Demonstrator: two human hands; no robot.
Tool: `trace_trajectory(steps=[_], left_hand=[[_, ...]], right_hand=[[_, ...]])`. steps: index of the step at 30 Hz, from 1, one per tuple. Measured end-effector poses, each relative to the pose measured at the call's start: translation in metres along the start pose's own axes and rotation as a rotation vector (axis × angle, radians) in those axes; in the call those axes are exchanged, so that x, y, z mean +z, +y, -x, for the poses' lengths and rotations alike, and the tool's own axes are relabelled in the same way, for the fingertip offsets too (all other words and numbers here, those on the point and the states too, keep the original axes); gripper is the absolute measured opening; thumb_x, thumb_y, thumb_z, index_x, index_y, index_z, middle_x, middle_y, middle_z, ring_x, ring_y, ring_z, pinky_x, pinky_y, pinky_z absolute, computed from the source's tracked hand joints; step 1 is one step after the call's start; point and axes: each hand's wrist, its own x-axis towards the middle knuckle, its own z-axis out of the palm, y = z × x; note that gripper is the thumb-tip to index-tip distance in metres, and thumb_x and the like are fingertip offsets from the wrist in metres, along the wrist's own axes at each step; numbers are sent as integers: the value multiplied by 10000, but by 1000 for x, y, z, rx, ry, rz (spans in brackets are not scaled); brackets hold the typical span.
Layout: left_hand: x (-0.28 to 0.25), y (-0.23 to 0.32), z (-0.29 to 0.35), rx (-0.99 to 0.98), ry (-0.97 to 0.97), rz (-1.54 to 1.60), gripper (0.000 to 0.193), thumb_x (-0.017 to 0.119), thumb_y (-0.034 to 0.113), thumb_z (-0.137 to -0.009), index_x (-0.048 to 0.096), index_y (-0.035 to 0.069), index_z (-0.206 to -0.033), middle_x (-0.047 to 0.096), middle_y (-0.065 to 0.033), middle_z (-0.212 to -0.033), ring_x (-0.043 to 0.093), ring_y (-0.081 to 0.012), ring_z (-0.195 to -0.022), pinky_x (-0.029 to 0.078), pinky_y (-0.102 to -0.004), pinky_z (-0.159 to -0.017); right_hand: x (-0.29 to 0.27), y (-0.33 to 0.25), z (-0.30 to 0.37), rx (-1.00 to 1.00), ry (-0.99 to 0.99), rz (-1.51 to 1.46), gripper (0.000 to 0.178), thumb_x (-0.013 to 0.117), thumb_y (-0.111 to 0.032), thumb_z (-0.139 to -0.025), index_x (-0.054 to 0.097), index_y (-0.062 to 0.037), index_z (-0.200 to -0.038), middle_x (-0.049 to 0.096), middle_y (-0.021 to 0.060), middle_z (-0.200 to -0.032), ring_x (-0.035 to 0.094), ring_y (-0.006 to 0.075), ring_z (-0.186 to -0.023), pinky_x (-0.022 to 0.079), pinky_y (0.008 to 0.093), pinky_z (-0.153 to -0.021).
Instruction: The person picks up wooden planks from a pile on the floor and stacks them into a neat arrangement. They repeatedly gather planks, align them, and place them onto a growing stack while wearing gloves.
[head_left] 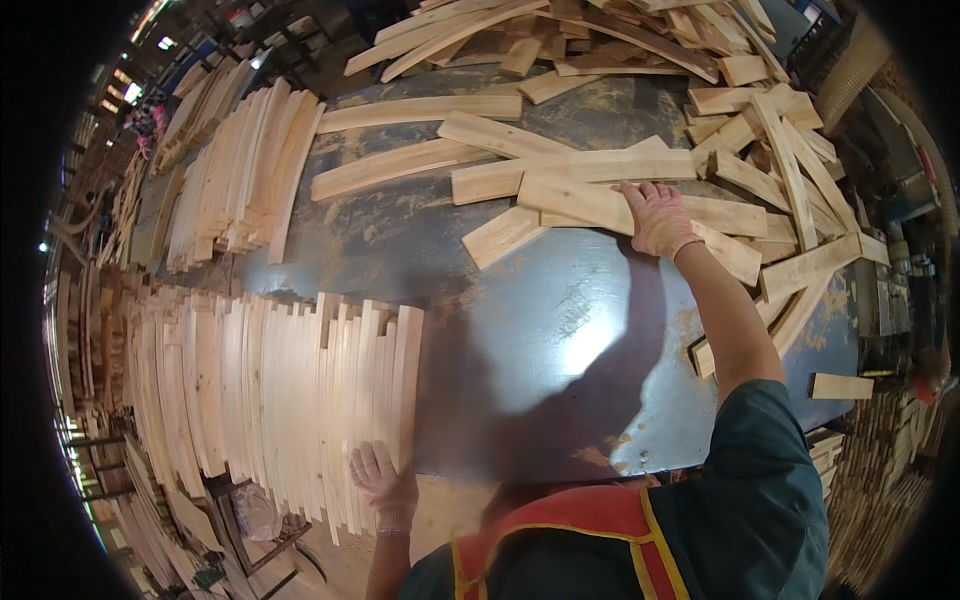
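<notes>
My right hand (pixel 661 219), in a pale pink glove, reaches out to the loose boards on the right. Its fingers curl over a light wooden board (pixel 575 202) lying across other boards; the thumb is hidden. Low in the view, my left hand (pixel 384 486), gloved too, rests at the near end of a tight row of boards (pixel 290 400) standing on edge side by side. Its fingers lie stretched against the last few boards at the right end of that row.
A dark metal tabletop (pixel 480 400) carries everything, dusted with sawdust. A jumbled heap of boards (pixel 790 180) lies right, another pile (pixel 590 40) at the far edge. A second row of upright boards (pixel 240 170) stands far left. One short board (pixel 842 386) sits at the right edge.
</notes>
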Motion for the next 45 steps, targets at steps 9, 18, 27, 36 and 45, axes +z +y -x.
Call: trace_trajectory(steps=[9,18,27,36,45], left_hand=[[-22,2,-12,-65,-142,99,667,744,288,-881,524,34,-1457,498,-202,-1448,468,-451,-1377,372,-605,-1186],[-55,27,-46,-122,-394,476,1093,858,478,-751,354,43,-1617,342,-209,-1664,273,-443,-1564,240,-592,-1280],[-21,51,-65,83,-15,97,692,712,206,-749,533,53,-1399,499,-199,-1441,462,-434,-1365,357,-580,-1137],[-58,64,-111,58,-23,167,190,619,151,-835,595,116,-1020,539,-98,-1036,557,-306,-1009,439,-472,-891],[-39,54,-96,3,-2,230,447,622,142,-656,602,90,-1100,583,-145,-1139,583,-372,-1053,460,-513,-917]], right_hand=[[-40,-123,83,-208,-393,-978,1273,879,-391,-704,176,-14,-1696,691,299,-1308,672,386,-1208,533,373,-1045],[20,-365,213,158,-265,-1589,1236,850,-576,-858,144,94,-1620,551,394,-1457,583,404,-1362,459,456,-1153],[-5,-207,-3,-369,-8,-755,496,668,-416,-868,656,-34,-1184,721,207,-1085,695,399,-1017,534,522,-896],[-34,-73,-140,-167,-205,-102,1044,855,-472,-738,343,-243,-1619,555,225,-1508,549,447,-1376,451,500,-1150],[-3,-66,-95,-433,-34,-126,1030,832,-307,-792,289,-112,-1645,577,248,-1459,584,423,-1334,457,478,-1130]])
